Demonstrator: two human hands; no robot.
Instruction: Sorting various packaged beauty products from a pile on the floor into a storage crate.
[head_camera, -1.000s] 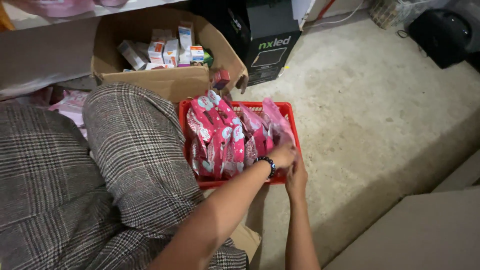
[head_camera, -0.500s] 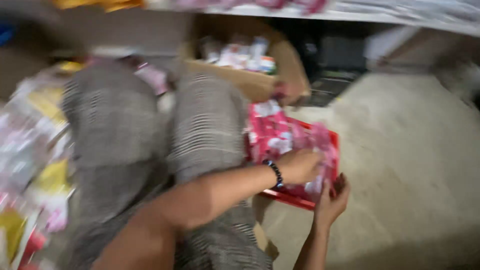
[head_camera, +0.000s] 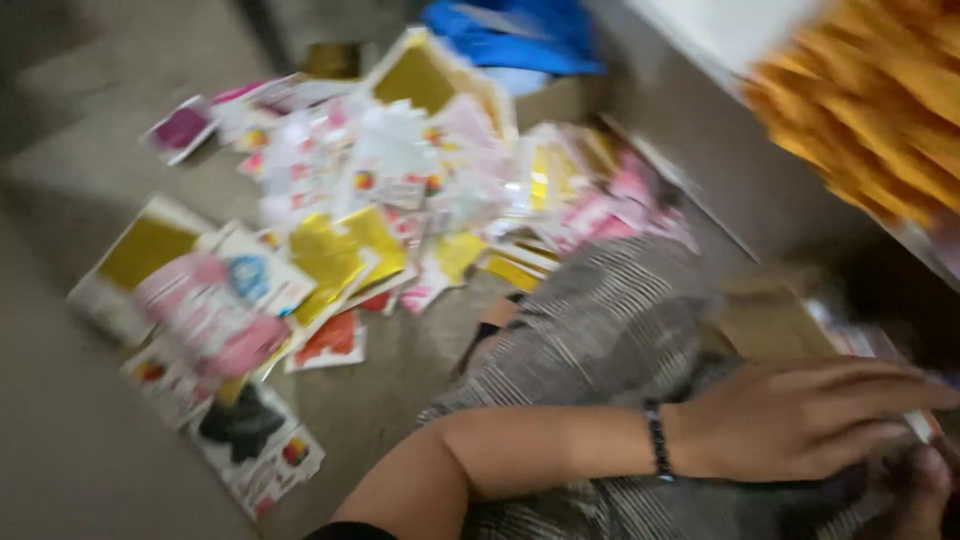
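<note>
Hands at lower right: our left hand (head_camera: 800, 420), fingers extended flat, lies over a white packet edge (head_camera: 918, 425); our right hand (head_camera: 915, 490) is blurred, grip indeterminable. Loose packets (head_camera: 330, 230) litter the floor (head_camera: 60, 460).

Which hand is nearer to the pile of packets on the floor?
Left. The left hand lies over the checked trousers, to the right of the pile of packets. The right hand is at the lower right corner, farther from the pile.
</note>
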